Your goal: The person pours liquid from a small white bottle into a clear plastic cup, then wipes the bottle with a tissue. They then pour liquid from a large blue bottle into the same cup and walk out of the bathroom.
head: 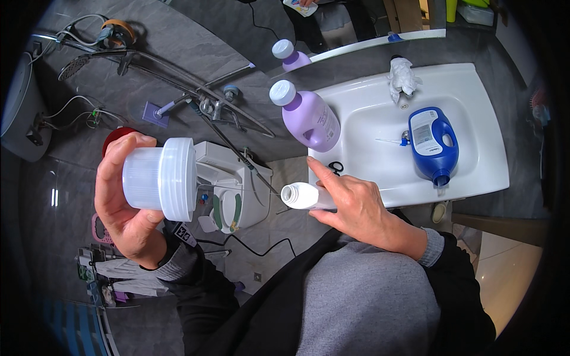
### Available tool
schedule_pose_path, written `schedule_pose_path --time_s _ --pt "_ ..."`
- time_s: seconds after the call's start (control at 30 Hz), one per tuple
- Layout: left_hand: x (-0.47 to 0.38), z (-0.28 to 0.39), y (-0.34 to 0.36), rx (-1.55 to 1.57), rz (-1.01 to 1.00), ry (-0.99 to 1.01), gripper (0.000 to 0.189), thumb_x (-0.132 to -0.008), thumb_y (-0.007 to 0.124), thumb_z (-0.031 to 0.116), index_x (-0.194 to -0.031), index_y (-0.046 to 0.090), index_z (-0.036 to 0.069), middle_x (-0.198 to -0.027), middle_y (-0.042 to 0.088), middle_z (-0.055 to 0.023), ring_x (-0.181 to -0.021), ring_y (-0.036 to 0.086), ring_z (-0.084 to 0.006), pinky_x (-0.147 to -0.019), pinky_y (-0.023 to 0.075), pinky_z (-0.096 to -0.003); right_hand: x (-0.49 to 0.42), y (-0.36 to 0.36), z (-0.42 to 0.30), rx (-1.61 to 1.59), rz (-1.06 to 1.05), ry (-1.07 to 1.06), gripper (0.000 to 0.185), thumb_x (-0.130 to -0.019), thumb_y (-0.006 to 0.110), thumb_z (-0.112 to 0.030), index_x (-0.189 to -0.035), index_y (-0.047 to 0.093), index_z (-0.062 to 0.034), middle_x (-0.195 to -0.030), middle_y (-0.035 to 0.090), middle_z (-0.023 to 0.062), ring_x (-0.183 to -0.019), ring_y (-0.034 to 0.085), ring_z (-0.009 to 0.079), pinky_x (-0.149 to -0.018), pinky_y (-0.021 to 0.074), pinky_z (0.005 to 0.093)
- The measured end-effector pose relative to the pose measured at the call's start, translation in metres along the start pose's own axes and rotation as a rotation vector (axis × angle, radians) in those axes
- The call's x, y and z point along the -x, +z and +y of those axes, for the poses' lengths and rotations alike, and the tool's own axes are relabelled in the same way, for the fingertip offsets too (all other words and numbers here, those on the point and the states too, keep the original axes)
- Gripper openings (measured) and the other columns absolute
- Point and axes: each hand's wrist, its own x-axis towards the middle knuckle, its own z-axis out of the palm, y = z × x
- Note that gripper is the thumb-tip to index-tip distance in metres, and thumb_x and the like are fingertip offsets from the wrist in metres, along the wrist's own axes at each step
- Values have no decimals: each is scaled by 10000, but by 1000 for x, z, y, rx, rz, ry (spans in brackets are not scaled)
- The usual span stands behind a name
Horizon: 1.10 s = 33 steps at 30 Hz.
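Note:
My left hand (pixel 129 209) grips a translucent white plastic cap (pixel 162 179) with a wide ribbed body, held up at the left. My right hand (pixel 356 204) is wrapped around a small white bottle (pixel 307 196), tilted so that its uncapped threaded mouth faces left toward the cap. A thin pale strand runs between the cap and the bottle's mouth; I cannot tell what it is. Just beyond my right hand, the black handle of what looks like scissors (pixel 336 167) shows at the basin's edge. A lilac detergent bottle (pixel 311 118) with a white cap stands on the rim.
In the white washbasin (pixel 356 120) lies an uncapped blue detergent bottle (pixel 434 142), beside a small blue-and-white piece (pixel 403 141). Cloth or plastic wraps the faucet (pixel 403 78). A toilet (pixel 236 191) and a shower hose (pixel 222 142) are at left, with a mirror (pixel 267 26) above.

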Motion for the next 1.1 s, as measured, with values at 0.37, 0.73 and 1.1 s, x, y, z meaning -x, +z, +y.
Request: schedule_pose_path --time_s 0.37,0.73,1.1 --pt "-1 6 1 -53 51 14 864 -704 845 387 -1362 527 -73 -1253 577 -220 -1151 569 -270 -965 457 -366 3 -1 -1 -13 -7 4 919 -687 881 -179 -1469 423 -30 -909 737 150 -770 726 274 -658 596 380" --pt "-4 3 1 -5 -23 5 861 -695 849 376 -1357 530 -73 -1247 581 -218 -1149 574 -274 -959 459 -362 4 -3 1 0 -2 -3 916 -692 879 -188 -1470 422 -33 -902 738 146 -761 729 267 -646 599 380" --pt "-5 2 1 44 -80 6 854 -707 840 334 -1374 509 -84 -1253 570 -225 -1170 560 -279 -966 450 -359 3 -2 2 -35 43 -46 883 -715 842 -125 -1475 405 -18 -786 688 125 -681 694 263 -584 580 382"
